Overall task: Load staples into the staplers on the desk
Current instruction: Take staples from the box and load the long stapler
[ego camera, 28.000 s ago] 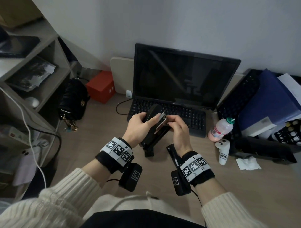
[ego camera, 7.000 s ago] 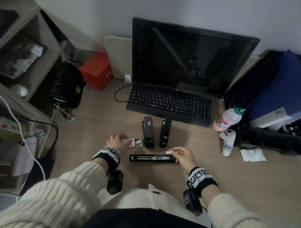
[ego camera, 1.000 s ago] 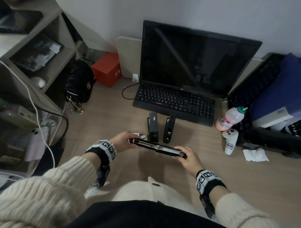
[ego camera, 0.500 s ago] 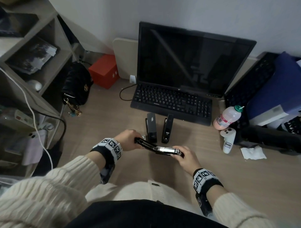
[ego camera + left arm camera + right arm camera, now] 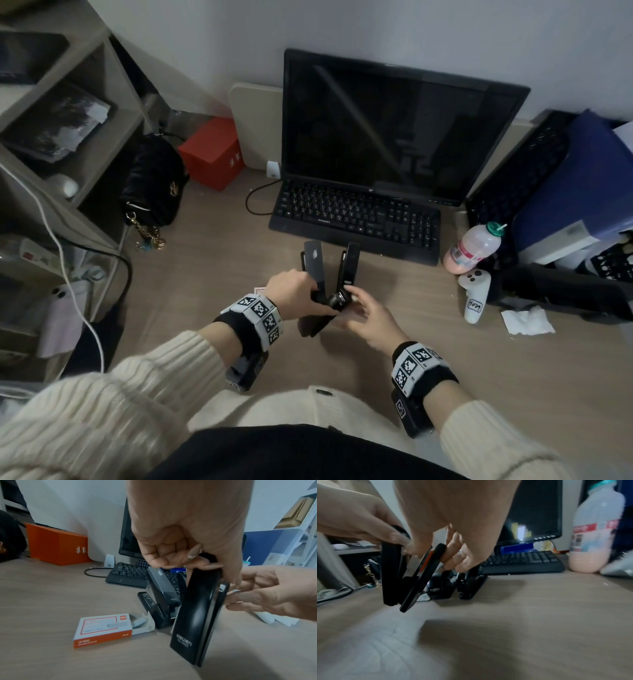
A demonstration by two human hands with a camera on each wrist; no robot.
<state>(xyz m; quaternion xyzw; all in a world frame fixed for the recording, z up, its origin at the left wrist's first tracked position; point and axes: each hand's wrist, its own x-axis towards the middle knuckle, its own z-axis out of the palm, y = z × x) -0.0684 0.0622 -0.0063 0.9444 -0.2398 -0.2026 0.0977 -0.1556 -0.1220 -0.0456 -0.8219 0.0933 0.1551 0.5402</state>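
At the far left a shelf unit (image 5: 51, 144) stands beside the table (image 5: 479, 370), with a black handbag (image 5: 154, 178) and a red box (image 5: 212, 152) at the table's back edge. Lying on the table left of the hands is a staple box (image 5: 104, 628), its end flap open and grey staple strips showing inside. The left hand (image 5: 294, 291) grips the upper end of the held stapler (image 5: 197, 612), fingers curled round its glossy black top cover, so that the stapler hangs nearly upright above the table in front of the person. Its two halves are folded close together but spread slightly, the base half angling away from the cover. The right hand (image 5: 370, 318) pinches that base half between thumb and fingers from the other side. Just behind the hands, two more staplers stand on the table side by side: a left stapler (image 5: 313, 270) and a right stapler (image 5: 349, 267), both in front of the black keyboard (image 5: 356, 219) and dark monitor (image 5: 394, 126). Further right are a pink drink bottle (image 5: 472, 248), a white controller (image 5: 474, 294), and a crumpled tissue (image 5: 525, 320).
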